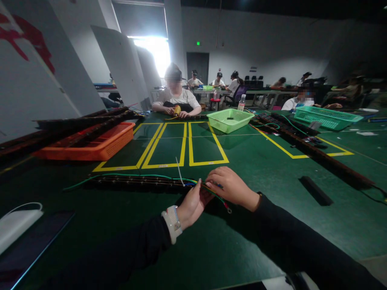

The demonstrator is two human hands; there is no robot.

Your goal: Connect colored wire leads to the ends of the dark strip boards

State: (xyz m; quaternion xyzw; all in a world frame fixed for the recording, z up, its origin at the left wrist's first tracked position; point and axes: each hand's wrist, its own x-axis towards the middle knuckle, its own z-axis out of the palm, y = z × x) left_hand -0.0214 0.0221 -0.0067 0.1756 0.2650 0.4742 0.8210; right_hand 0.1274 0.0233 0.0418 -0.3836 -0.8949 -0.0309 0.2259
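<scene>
A long dark strip [136, 182] lies across the green table in front of me, with green, blue, yellow and red wires [145, 175] running along it. A white cable tie [180, 171] sticks up near its right end. My left hand [193, 203] grips the wire bundle at the strip's right end, fingers closed. My right hand [231, 187] is curled over the same bundle from the right, pinching the wires. A red wire end [227, 208] hangs below my hands.
An orange basket [90, 143] stands at the left with dark strips on it. A light green basket [229, 119] and a teal one [326, 117] stand further back. Another long strip [317, 151] and a black bar [316, 190] lie at the right. People sit opposite.
</scene>
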